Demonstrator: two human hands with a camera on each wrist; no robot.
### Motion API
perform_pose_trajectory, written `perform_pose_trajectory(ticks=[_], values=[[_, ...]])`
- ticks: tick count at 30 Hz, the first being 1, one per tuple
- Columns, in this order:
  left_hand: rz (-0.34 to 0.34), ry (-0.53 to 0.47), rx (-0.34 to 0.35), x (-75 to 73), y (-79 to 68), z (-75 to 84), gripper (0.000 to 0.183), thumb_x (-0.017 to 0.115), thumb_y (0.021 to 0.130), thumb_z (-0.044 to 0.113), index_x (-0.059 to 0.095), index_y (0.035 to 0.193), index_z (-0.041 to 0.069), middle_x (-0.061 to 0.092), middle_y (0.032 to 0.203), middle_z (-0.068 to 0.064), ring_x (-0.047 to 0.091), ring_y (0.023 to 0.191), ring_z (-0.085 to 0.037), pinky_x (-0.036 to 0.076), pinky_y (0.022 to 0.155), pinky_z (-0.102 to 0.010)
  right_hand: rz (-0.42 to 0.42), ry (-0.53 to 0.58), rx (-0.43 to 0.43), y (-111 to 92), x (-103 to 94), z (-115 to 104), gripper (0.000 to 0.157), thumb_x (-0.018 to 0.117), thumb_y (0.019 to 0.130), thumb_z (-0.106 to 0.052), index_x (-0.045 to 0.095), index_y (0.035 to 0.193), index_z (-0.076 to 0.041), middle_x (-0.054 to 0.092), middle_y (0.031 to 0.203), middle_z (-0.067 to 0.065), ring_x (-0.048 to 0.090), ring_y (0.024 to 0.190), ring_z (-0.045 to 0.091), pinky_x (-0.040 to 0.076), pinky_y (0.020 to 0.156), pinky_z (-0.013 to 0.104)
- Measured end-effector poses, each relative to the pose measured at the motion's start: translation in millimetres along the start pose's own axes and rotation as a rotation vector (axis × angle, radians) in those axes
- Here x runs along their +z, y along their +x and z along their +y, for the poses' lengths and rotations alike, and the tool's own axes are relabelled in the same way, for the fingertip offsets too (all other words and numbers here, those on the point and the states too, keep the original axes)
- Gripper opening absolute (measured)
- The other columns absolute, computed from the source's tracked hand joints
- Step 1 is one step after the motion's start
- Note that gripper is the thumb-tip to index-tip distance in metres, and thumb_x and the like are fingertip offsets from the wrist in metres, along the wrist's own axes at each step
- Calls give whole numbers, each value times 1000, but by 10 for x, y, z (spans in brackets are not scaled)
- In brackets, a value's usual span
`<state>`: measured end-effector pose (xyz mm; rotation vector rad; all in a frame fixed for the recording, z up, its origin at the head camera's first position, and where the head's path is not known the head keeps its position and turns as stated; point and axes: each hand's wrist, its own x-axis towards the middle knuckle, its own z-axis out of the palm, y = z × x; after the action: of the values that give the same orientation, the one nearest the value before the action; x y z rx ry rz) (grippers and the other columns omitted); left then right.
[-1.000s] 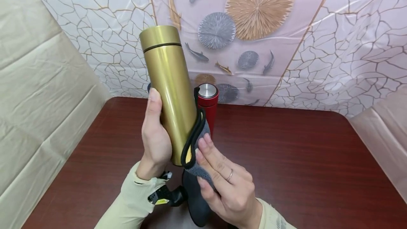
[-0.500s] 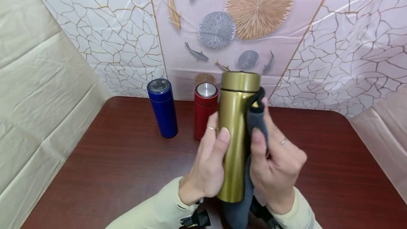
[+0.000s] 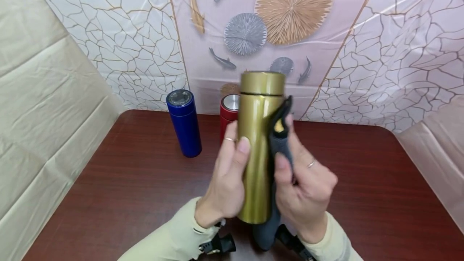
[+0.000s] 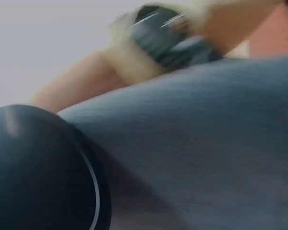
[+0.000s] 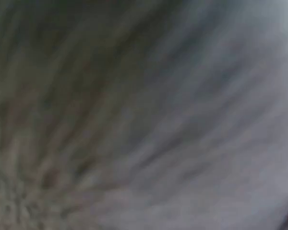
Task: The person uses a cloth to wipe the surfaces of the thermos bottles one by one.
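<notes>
The gold flask (image 3: pixel 259 144) was held nearly upright, partly covering the red flask (image 3: pixel 228 115) behind it. The left hand (image 3: pixel 226 178) gripped its left side, apparently for steadiness; the right hand (image 3: pixel 308 186) pinched the grey fabric (image 3: pixel 282 146) along its right, apparently for control.

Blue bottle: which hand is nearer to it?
Left. The left hand grips the gold bottle, right of the blue bottle; the right hand is farther right, holding the grey cloth.
</notes>
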<state>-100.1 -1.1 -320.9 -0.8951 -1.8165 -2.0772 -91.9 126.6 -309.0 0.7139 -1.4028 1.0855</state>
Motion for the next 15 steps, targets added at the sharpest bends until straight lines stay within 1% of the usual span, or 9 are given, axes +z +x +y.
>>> perform_pose_trajectory(ticks=[2,4,8,10,12,15], values=[[66,-30,-6,-107,57,82,41,28,110,26,40,146,11,57,126,-10,56,112,-21,47,100,-31,-65,50,-74,-75,67,-31,37,63,101,-14,66,110,22,63,119,39,66,119,38,55,99,37],[125,-88,-15,-215,110,157,42,25,110,24,40,146,9,57,123,-11,58,108,-22,49,98,-32,-126,80,-142,-136,123,-66,35,61,101,-11,67,108,23,62,121,39,65,121,38,54,100,36],[242,-137,-39,-418,192,275,46,22,110,33,42,146,12,59,115,-6,60,97,-20,50,93,-32,-231,97,-239,-224,190,-145,32,60,101,-8,68,107,23,62,125,37,65,124,37,54,102,33],[301,-137,-49,-501,223,314,46,23,110,37,45,143,14,58,110,-4,58,94,-19,49,92,-31,-257,94,-281,-258,218,-169,31,60,100,-7,68,105,23,63,124,37,65,123,38,54,101,34],[351,-146,-76,-564,244,335,46,25,109,41,49,137,14,59,106,-2,58,92,-18,49,91,-31,-267,93,-315,-288,242,-184,30,60,100,-6,69,102,23,65,121,36,66,120,40,55,99,36],[397,-177,-122,-621,258,335,48,26,109,46,55,128,12,61,102,0,59,90,-17,49,90,-30,-257,99,-351,-320,273,-185,30,60,99,-6,70,98,23,67,115,37,68,115,43,57,97,39]])
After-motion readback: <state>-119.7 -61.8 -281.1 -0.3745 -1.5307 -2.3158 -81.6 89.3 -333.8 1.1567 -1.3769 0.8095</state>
